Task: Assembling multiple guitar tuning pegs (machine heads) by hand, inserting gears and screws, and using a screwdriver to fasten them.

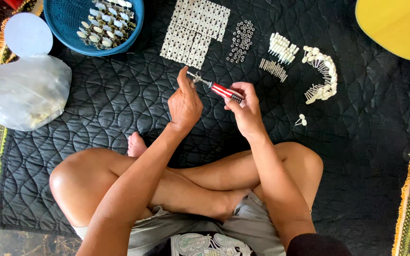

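A: Start with the big things. What lies around the work?

B: A black quilted mat covers the floor. On it, far left, sits a round blue plastic basket holding assembled metal pieces with cream knobs, with a cloudy plastic bag below it. Ahead lie a block of white perforated plates, a cluster of small silver rings, short white pegs, and an arc of white-knobbed pins.

A: And the hands?

B: The right hand is closed around the red-and-white striped handle of a small screwdriver, fingers wrapped snugly, the shaft pointing left. The left hand pinches a small silver metal part between thumb and fingertips, a narrow grip, just above the mat and near the white plates. The driver's tip meets that part.

A: How would you judge doing this well?

B: I'd say keep the driver in line with the screw, press lightly inward while turning, and let the left pinch resist the twist. Holding the part low over the mat seems wise, since a dropped screw would be hard to find among the quilting.
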